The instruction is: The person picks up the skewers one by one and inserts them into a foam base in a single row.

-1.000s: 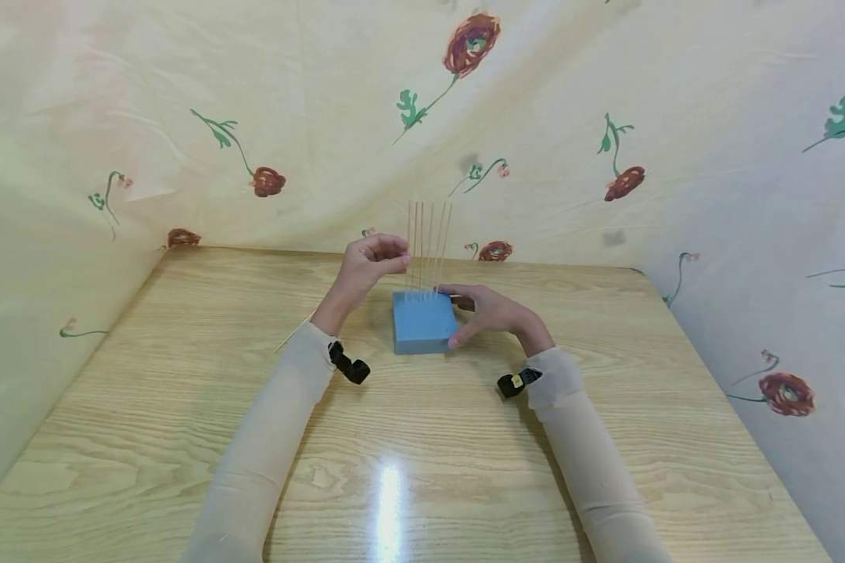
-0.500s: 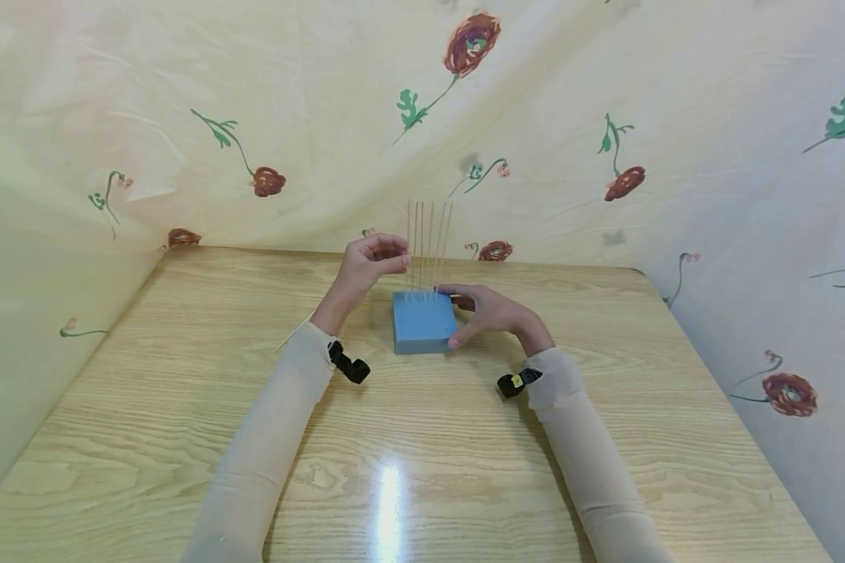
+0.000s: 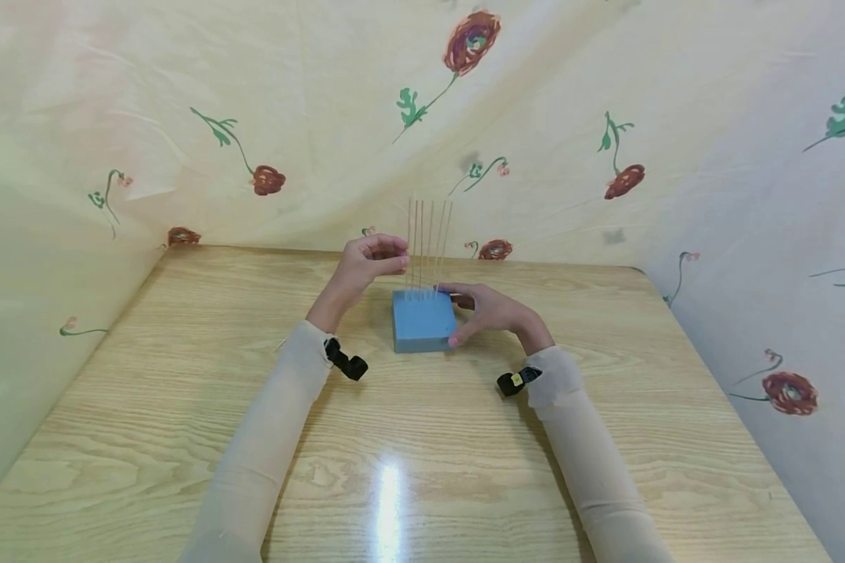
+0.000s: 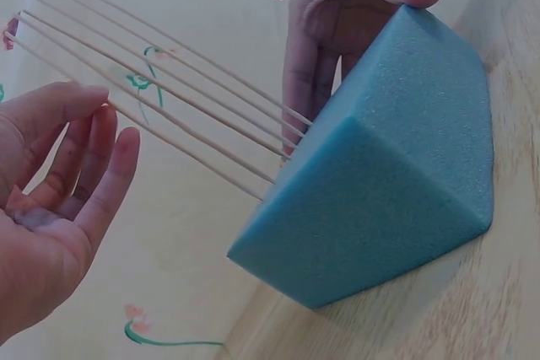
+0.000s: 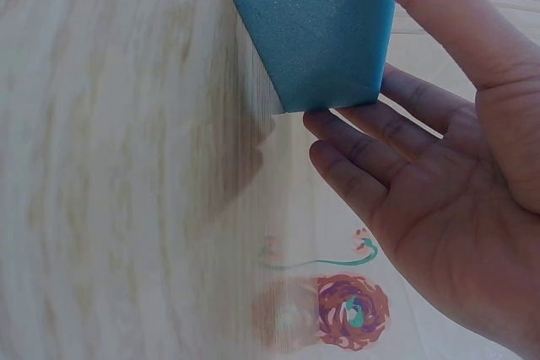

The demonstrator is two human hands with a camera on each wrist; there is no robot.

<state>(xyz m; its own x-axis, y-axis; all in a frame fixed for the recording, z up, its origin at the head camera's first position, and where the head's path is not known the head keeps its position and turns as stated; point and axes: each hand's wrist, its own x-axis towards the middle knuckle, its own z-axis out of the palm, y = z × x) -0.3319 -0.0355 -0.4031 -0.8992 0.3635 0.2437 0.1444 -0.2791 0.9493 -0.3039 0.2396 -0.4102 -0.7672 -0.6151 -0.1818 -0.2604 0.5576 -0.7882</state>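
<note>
A blue foam block (image 3: 424,322) lies on the wooden table, with several thin wooden sticks (image 4: 194,99) standing in a row along its far edge. My left hand (image 3: 366,267) is at the left end of this row, thumb and fingertips pinching the leftmost stick (image 4: 190,152) partway up its length. That stick's lower end meets the foam. My right hand (image 3: 489,310) holds the block from its right side, thumb at the near right corner and fingers (image 5: 354,145) at the far side. In the right wrist view the sticks are mostly hidden behind the thumb.
Another thin stick (image 3: 280,344) lies on the table (image 3: 183,407) beside my left sleeve, which covers most of it. A flowered cloth (image 3: 324,117) hangs behind the table's far edge and along both sides. Each wrist wears a small black camera mount (image 3: 347,361).
My left wrist and sleeve have shifted slightly to the left, covering more of the loose stick. The left fingertips stay at the leftmost stick; the right hand and block stay put.
</note>
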